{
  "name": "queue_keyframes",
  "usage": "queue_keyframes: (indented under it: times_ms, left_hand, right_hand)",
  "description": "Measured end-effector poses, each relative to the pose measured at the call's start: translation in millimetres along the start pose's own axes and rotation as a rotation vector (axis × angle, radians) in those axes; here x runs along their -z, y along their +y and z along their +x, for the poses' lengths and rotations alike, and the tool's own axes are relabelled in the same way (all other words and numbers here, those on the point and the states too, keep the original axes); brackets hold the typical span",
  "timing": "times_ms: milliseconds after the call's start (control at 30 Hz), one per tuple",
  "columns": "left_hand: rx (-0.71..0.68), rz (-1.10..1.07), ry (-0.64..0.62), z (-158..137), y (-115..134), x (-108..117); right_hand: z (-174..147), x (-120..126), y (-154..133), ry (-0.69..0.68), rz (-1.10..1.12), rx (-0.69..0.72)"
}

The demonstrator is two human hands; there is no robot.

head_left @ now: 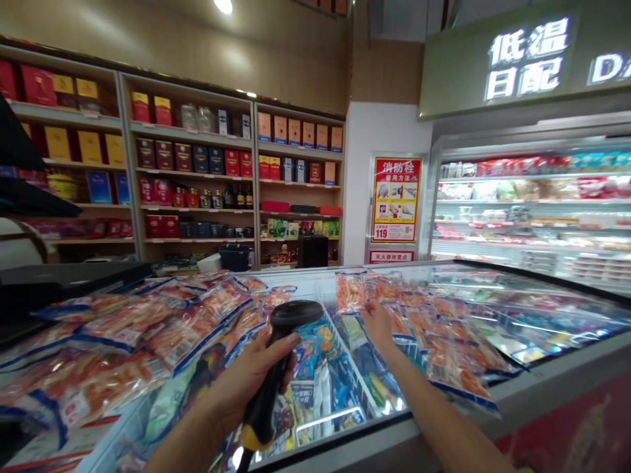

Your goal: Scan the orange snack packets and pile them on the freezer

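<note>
My left hand [246, 381] is wrapped round the handle of a black barcode scanner [296, 314] with yellow at its base. The scanner's head points up over the glass-topped chest freezer. Further forward and to the right, my right hand [378, 323] has its fingers closed at the edge of a clear bag [351, 293] of orange-pink food. That bag leans upright on the glass. More such blue-edged bags [456, 348] lie heaped right of my right hand. A larger pile of the same bags [187, 322] spreads out on the left.
Colourful frozen packs [315, 387] show inside the freezer [315, 279]. Shelves of boxed goods [197, 154] line the back wall. A red poster [398, 200] hangs on the white pillar. A lit refrigerated display [532, 210] stands at the right. Something black and flat [73, 279] sits at far left.
</note>
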State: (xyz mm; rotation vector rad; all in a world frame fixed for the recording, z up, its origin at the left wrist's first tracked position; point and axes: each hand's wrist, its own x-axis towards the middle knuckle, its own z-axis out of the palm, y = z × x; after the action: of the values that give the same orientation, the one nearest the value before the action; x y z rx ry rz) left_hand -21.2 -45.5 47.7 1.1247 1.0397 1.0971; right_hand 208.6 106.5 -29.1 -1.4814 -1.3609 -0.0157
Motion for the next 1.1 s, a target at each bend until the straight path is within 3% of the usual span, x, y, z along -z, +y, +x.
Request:
queue_keyframes:
  times_ms: [567, 767, 1100]
  left_hand:
    - [-0.022, -0.039, -0.09, -9.6, 1.1, 11.9]
    - [-0.083, -0.034, 0.027, -6.0, 2.8, 31.6]
    - [-0.084, -0.03, 0.307, -28.3, 5.4, 86.0]
  right_hand:
    - [-21.5, -9.6, -9.9, -0.098, -0.004, 0.102]
    - [-28.1, -16.6, -26.9, -0.146, 0.057, 0.104]
    - [-33.6, -52.6, -87.9, -0.194, 0.329, 0.054]
